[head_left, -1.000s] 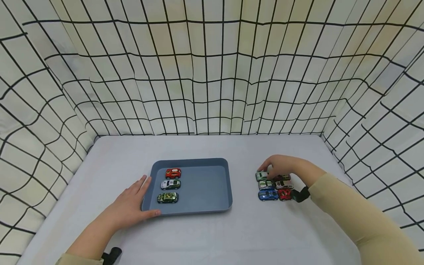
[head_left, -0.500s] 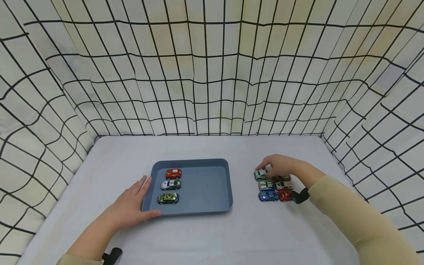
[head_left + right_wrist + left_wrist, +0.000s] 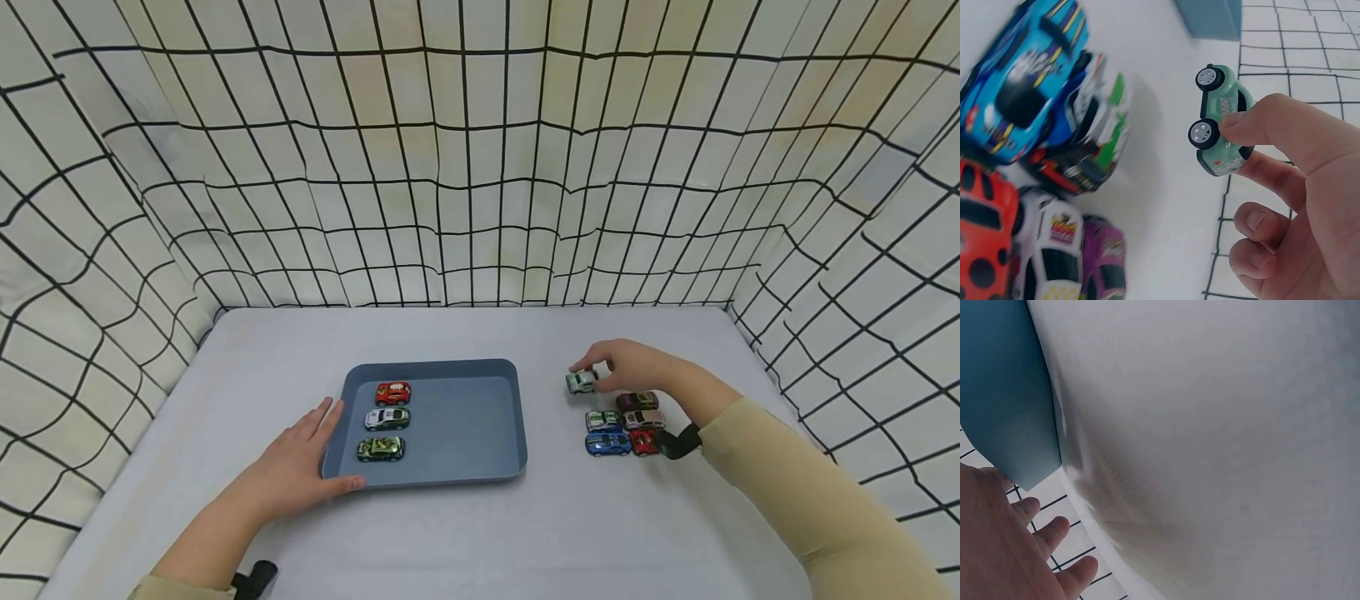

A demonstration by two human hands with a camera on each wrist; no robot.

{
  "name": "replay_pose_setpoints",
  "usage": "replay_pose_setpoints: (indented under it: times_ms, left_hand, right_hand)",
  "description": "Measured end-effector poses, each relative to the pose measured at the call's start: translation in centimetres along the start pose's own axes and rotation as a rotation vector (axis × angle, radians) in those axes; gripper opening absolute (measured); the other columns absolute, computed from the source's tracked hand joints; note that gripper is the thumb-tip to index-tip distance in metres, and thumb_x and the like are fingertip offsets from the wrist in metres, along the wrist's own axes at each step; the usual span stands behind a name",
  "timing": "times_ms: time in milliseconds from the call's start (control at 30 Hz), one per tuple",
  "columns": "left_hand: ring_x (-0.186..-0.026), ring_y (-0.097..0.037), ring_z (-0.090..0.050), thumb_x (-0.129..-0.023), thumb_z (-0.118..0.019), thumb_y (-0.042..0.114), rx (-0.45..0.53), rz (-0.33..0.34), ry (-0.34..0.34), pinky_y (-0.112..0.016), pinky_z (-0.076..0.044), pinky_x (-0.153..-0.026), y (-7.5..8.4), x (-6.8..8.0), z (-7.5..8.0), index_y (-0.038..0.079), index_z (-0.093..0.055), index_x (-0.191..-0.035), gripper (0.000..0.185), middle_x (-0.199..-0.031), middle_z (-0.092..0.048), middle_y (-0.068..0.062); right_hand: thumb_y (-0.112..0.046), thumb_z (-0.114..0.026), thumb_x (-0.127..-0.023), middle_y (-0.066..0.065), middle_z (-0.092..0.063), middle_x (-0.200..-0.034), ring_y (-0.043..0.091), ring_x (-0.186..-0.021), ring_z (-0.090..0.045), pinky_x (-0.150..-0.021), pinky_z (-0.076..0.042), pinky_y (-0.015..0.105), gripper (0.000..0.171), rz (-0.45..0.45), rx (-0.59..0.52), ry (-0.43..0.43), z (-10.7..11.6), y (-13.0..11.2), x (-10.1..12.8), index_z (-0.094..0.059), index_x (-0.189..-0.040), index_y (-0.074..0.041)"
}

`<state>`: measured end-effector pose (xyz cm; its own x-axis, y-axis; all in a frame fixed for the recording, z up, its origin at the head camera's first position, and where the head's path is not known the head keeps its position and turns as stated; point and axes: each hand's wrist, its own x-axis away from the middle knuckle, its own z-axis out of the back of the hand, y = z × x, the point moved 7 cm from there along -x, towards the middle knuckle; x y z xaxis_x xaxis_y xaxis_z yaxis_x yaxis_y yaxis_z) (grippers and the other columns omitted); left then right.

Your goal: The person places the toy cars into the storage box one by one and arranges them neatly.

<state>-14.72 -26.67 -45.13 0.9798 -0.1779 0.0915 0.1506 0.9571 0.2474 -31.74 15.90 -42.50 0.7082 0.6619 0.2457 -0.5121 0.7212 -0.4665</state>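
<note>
A light green toy car (image 3: 1222, 119) is pinched between the thumb and forefinger of my right hand (image 3: 636, 365). In the head view this green car (image 3: 581, 382) is just behind and left of the other cars on the right. My left hand (image 3: 296, 462) lies at the left end of a blue-grey tray (image 3: 465, 479), fingers spread along its side and thumb at its front rim. Inside the tray, a red car (image 3: 393, 392), a white car (image 3: 387, 418) and a camouflage car (image 3: 380, 448) stand in a column on the left.
Several toy cars stand close together on the right: a blue one (image 3: 608, 443), a white and green one (image 3: 603, 420), a red spotted one (image 3: 982, 231), a white one (image 3: 1054, 240) and a purple one (image 3: 1104, 256). A white cloth with a black grid (image 3: 480, 167) encloses the table.
My right hand has drawn the light green car out of the group, back and to the left. The left hand and the tray have stayed in place.
</note>
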Motion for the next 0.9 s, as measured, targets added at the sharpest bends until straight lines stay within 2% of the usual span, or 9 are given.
replay_pose_setpoints:
  times_ms: [400, 533, 700, 900]
  left_hand:
    - [-0.14, -0.05, -0.029, -0.073, -0.066, 0.077, 0.005, -0.001, 0.002, -0.067, -0.031, -0.107, 0.0, 0.0, 0.0, -0.003, -0.024, -0.155, 0.121, -0.158, -0.023, -0.028]
    - [-0.14, -0.051, -0.029, -0.074, -0.065, 0.077, 0.004, -0.001, 0.001, -0.068, -0.03, -0.107, 0.0, 0.0, 0.0, -0.003, -0.024, -0.155, 0.121, -0.158, -0.022, -0.028]
    - [-0.14, -0.051, -0.028, -0.074, -0.065, 0.077, 0.009, -0.001, -0.003, -0.069, -0.029, -0.107, 0.0, 0.1, 0.0, -0.002, -0.023, -0.155, 0.121, -0.158, -0.022, -0.028]
    - [-0.141, -0.051, -0.028, -0.074, -0.065, 0.077, 0.01, 0.004, -0.004, -0.069, -0.029, -0.107, 0.0, 0.1, 0.1, -0.002, -0.023, -0.155, 0.121, -0.159, -0.021, -0.028]
  right_hand:
    - [-0.015, -0.069, -0.09, -0.01, -0.063, -0.119, 0.027, -0.093, -0.056, -0.077, -0.048, 0.032, 0.04, 0.128, -0.012, 0.019, 0.1, -4.8, -1.5, -0.069, -0.128, -0.027]
    - [-0.014, -0.068, -0.09, -0.011, -0.063, -0.119, 0.023, -0.093, -0.055, -0.076, -0.048, 0.031, 0.04, 0.179, -0.032, -0.003, -0.6, -6.9, -2.8, -0.069, -0.127, -0.029]
    - [-0.014, -0.068, -0.092, -0.01, -0.062, -0.12, 0.028, -0.101, -0.058, -0.079, -0.049, 0.031, 0.04, 0.232, -0.031, -0.057, -1.9, -10.1, -4.5, -0.069, -0.128, -0.029]
    - [-0.016, -0.069, -0.092, -0.011, -0.063, -0.119, 0.017, -0.095, -0.056, -0.077, -0.048, 0.028, 0.039, 0.257, 0.015, -0.093, -3.4, -13.6, -6.6, -0.069, -0.129, -0.028]
